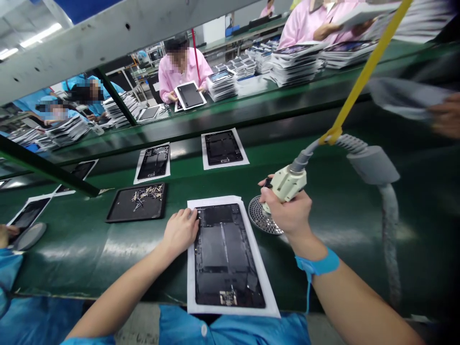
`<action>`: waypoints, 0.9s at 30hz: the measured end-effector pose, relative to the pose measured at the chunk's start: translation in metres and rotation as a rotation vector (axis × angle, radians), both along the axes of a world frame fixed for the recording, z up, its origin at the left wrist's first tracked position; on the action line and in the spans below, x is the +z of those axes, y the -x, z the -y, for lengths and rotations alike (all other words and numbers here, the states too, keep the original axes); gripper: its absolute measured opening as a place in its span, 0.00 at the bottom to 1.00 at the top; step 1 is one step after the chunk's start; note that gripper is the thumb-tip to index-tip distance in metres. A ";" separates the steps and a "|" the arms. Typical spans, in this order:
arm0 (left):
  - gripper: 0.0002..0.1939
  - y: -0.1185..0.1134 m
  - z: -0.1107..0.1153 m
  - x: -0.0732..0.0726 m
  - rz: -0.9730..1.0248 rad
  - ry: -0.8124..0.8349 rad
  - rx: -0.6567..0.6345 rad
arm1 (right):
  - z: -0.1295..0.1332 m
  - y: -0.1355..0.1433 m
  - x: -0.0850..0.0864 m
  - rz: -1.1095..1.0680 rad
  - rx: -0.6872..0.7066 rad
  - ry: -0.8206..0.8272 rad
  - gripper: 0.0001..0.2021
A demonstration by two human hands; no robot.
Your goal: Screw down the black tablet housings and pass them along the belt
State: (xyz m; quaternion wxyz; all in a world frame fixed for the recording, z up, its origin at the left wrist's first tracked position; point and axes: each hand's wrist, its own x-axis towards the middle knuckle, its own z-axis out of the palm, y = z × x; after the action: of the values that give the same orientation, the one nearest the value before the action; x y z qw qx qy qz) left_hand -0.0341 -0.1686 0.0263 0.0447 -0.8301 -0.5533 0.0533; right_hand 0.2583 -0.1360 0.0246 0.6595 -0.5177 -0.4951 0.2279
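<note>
Black tablet housing [215, 247]: lay inner side up on a white sheet [233, 311], directly in front of the person, with a small board showing near its lower edge.
Left hand [181, 230]: rested on the housing's upper left edge, fingers pressed together and slightly curled; whether the thumb pinched the edge could not be told.
Right hand [293, 213]: was wrapped around the pale body of a corded power tool [287, 184], gripping it over a perforated metal dish [257, 213]; the tool's tip was hidden.
Blue wristband [318, 263]: circled the right wrist, a thin cord hanging from it.
Yellow strap [370, 67]: was tied to the cable just above the tool and ran up out of view.
Black tray [120, 206]: sat beyond the left hand, to its left, with small metallic and dark pieces heaped toward its right side.
Farther housings [223, 147]: two lay on separate white sheets beyond the near one, apart from each other.
Green work surface [118, 268]: bore all of these and reflected the light in patches.
Person in pink [183, 72]: held a dark panel on a white backing across the line, beside stacked panels [222, 85].
</note>
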 end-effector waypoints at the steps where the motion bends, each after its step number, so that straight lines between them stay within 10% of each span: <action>1: 0.18 0.000 0.000 0.000 -0.003 -0.001 -0.001 | 0.000 0.000 0.000 -0.002 0.000 -0.003 0.13; 16: 0.18 0.002 0.004 -0.011 0.125 -0.104 -0.015 | -0.001 -0.001 -0.002 -0.045 0.005 0.000 0.12; 27: 0.10 0.026 -0.067 -0.013 0.628 0.171 -0.069 | 0.001 0.004 0.009 -0.049 0.025 -0.073 0.10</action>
State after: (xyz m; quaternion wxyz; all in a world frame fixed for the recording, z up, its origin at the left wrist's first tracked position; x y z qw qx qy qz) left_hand -0.0605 -0.1015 0.0129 -0.1963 -0.8250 -0.5051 -0.1605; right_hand 0.2547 -0.1372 0.0336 0.6870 -0.4812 -0.4933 0.2304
